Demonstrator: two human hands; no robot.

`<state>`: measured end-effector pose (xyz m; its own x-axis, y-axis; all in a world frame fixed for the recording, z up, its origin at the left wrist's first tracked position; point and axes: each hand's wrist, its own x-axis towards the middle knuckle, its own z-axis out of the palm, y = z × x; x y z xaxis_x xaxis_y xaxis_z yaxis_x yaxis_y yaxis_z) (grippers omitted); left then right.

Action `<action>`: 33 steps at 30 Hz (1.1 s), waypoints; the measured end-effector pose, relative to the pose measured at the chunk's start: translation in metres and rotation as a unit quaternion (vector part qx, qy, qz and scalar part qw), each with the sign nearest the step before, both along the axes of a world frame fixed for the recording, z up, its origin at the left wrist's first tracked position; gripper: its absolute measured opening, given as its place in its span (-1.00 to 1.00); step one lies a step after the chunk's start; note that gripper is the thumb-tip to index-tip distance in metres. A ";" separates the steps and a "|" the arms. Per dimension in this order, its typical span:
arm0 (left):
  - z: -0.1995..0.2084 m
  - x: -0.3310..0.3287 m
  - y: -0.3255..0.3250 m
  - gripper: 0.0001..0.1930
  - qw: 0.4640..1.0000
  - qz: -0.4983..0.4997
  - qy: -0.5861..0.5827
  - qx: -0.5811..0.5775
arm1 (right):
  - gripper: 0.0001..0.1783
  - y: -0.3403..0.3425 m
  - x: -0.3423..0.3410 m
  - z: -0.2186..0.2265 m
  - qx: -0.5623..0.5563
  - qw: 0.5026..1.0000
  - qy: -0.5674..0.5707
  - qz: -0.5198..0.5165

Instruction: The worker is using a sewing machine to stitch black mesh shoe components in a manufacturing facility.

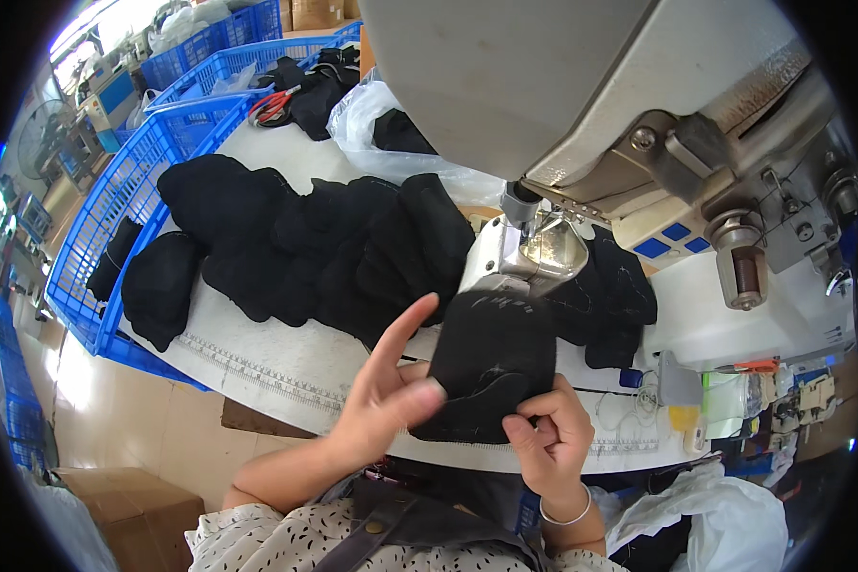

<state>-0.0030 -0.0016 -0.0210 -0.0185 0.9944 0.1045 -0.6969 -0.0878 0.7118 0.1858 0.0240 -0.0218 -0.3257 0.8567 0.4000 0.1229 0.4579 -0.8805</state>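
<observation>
A rounded black fabric piece (491,367) with pale stitch lines is held up in front of the sewing machine head (524,250). My right hand (555,440) pinches its lower right edge between thumb and fingers. At the piece's left edge is my left hand (383,396), open, its thumb and forefinger spread apart; its other fingers are partly hidden. The far edge of the piece lies close to the machine's arm, below the needle area. Many similar black pieces (305,248) are heaped on the white table (257,357) to the left, and more black pieces (605,296) lie right of the machine.
Blue plastic baskets (148,157) stand along the left. Red-handled scissors (272,107) and a clear plastic bag (362,119) lie at the back. A measuring tape (248,370) runs along the table's front edge. Thread and small tools (682,405) sit at the right.
</observation>
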 end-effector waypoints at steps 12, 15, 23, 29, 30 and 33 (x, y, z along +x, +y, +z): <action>0.015 -0.005 -0.006 -0.76 0.983 -0.075 0.169 -0.017 | -0.84 0.003 0.003 0.013 -0.022 0.998 -0.021 0.049; 0.018 -0.005 -0.008 -0.82 0.972 -0.076 0.218 0.045 | -0.84 0.004 0.005 0.016 -0.040 0.997 -0.007 0.060; 0.016 0.000 -0.010 -0.87 0.968 -0.019 0.247 0.047 | -0.80 0.002 0.004 0.017 -0.056 0.996 -0.002 0.072; 0.017 0.000 -0.011 -0.88 0.969 -0.022 0.245 0.037 | -0.83 0.000 0.003 0.020 -0.085 0.993 0.018 0.081; 0.017 0.000 -0.011 -0.88 0.968 -0.019 0.246 0.039 | -0.83 0.000 0.003 0.020 -0.085 0.992 0.023 0.085; 0.016 0.000 -0.010 -0.88 0.966 -0.015 0.253 0.049 | -0.84 0.000 0.003 0.019 -0.080 0.992 0.024 0.090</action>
<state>-0.0032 -0.0114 -0.0046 0.0873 0.9785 0.1868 -0.2654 -0.1579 0.9511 0.1888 0.0245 -0.0027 -0.4638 0.8398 0.2823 0.0081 0.3226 -0.9465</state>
